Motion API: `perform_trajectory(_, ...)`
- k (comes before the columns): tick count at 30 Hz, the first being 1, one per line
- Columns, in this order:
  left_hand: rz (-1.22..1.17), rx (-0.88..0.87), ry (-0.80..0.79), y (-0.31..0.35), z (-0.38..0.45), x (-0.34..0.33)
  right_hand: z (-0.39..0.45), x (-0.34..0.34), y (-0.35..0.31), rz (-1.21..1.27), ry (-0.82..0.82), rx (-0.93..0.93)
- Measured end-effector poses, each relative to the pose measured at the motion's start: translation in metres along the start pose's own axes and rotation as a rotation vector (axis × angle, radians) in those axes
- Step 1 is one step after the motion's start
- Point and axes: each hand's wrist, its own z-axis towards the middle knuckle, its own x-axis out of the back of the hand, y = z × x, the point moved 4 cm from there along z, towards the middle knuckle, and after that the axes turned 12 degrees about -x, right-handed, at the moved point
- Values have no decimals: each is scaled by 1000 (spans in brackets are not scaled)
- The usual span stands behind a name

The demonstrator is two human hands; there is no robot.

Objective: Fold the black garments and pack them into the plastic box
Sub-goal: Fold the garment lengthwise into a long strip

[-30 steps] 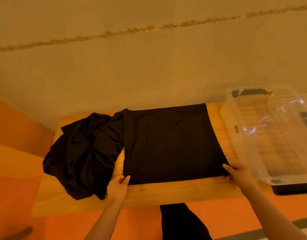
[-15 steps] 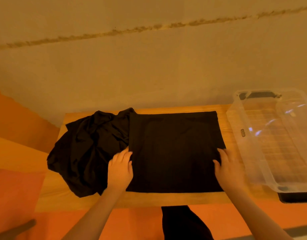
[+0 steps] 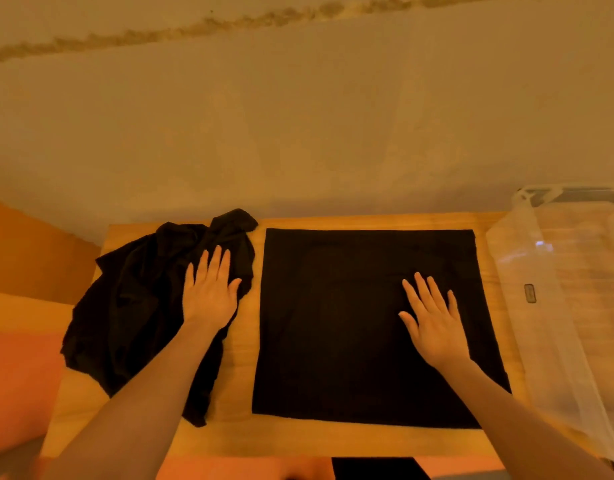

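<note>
Head view: fingers of both hands were straight and slightly spread. Right hand (image 3: 433, 323) pressed the folded garment (image 3: 350, 323) flat at frame centre, likely smoothing it. Left hand (image 3: 210, 292) rested on the crumpled garment (image 3: 135, 306) at left, probably parking it. Plastic box (image 3: 555, 289) sat at right edge, no garments visible inside.

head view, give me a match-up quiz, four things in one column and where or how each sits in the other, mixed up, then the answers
Things:
1. folded black garment
2. crumpled black garment
3. plastic box
4. right hand

Places or states:
A. bunched up at the table's left end, under the left hand
B. clear, at the table's right end
C. flat, fingers spread, on the squared cloth
D. smooth square in the middle of the table

Pairs: 1-D, 2-A, 3-B, 4-C
</note>
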Motion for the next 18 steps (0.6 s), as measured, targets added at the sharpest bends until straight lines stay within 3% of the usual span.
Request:
perform_trajectory(2,-62,40,46,5,1,5,1,3,0,29,-4,-2)
perform_trajectory(4,-108,-9,214,22,-8,18,-6,9,2,66,10,-3)
perform_trajectory(7,-42,-345,331,76,-50,16,-43,12,12,77,49,21)
perform_trajectory(10,-33,-584,154,117,-108,-30,-96,-8,38,43,12,65)
perform_trajectory(12,-33,-555,50,116,-134,-61,-125,-26,60,27,-13,66)
perform_trajectory(18,-48,-519,-30,99,-169,-76,-160,-46,92,-73,-40,76)
